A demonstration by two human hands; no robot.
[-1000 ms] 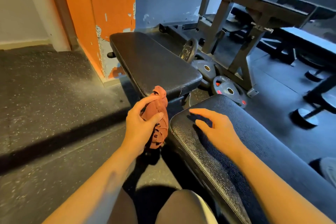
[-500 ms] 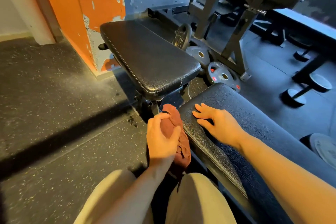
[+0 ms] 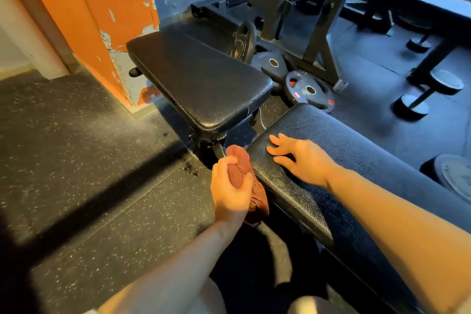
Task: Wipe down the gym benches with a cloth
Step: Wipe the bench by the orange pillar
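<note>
Since a moment ago the left hand (image 3: 230, 187) has dropped down off the pad's top corner and now sits against the side edge of the near black textured vinyl bench pad (image 3: 356, 160), fingers curled tight round the bunched rust-red cloth (image 3: 251, 186). That cloth is squashed between palm and pad edge, with its tail hanging below the fist. Right hand (image 3: 303, 158) lies flat on top of the same pad near its end, fingers spread and straight, holding nothing, just beside the cloth hand.

Around them: a second black padded bench (image 3: 204, 79) stands just ahead, its end nearly meeting the near pad, backed up to a peeling orange pillar (image 3: 102, 20). Behind it is a dark steel rack frame (image 3: 321, 33) with three round weight plates (image 3: 309, 90) at its foot, one upright, two lying. Dumbbells (image 3: 428, 92) sit on the speckled rubber floor (image 3: 76, 173) to the right. So two benches close by, one cloth, two hands.
</note>
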